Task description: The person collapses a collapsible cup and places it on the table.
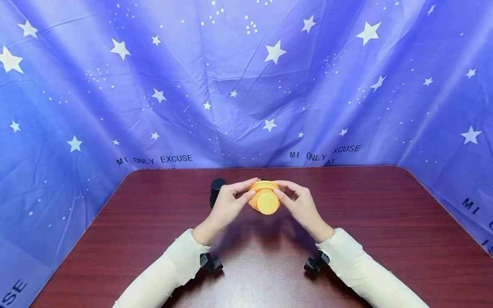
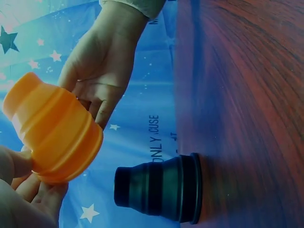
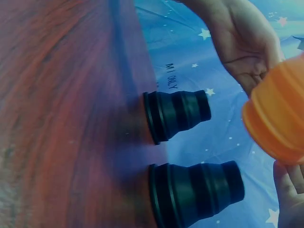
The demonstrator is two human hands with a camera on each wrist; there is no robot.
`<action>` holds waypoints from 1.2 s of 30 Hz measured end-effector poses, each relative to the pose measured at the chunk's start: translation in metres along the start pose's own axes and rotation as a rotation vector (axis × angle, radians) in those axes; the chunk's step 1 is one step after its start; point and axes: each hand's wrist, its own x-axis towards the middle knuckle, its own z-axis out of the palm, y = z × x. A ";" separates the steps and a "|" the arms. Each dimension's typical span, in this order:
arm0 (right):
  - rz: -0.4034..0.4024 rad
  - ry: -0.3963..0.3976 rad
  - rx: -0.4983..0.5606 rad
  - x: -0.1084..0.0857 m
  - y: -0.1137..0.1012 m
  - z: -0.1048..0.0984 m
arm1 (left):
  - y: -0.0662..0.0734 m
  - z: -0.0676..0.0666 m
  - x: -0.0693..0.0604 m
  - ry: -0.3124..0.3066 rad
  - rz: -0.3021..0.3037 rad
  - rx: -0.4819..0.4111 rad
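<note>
An orange ribbed collapsible cup (image 1: 265,196) is held above the table between both hands, its narrow end facing the head camera. My left hand (image 1: 230,204) pinches its left side between thumb and fingers. On the opposite side, my right hand (image 1: 303,206) grips it the same way. The left wrist view shows the cup (image 2: 59,130) tilted, with ridges running round its body. A similar black cup (image 1: 215,194) stands narrow end up on the table, partly behind the left hand. A second black cup (image 3: 178,116) appears in the right wrist view; the orange cup mostly hides it from the head camera.
The dark red wooden table (image 1: 385,222) reaches back to a blue-purple curtain (image 1: 239,85) printed with white stars and black lettering. Black wrist mounts (image 1: 211,262) hang below both pale sleeves.
</note>
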 end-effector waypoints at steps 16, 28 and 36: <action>0.105 -0.188 -0.066 0.000 -0.008 -0.004 | -0.012 0.002 0.002 -0.065 0.062 0.130; 0.087 -0.199 -0.006 0.000 0.005 -0.006 | -0.011 0.005 0.002 -0.054 0.090 0.127; 0.100 -0.150 0.042 0.001 0.003 -0.006 | -0.015 0.001 0.003 -0.100 0.082 0.042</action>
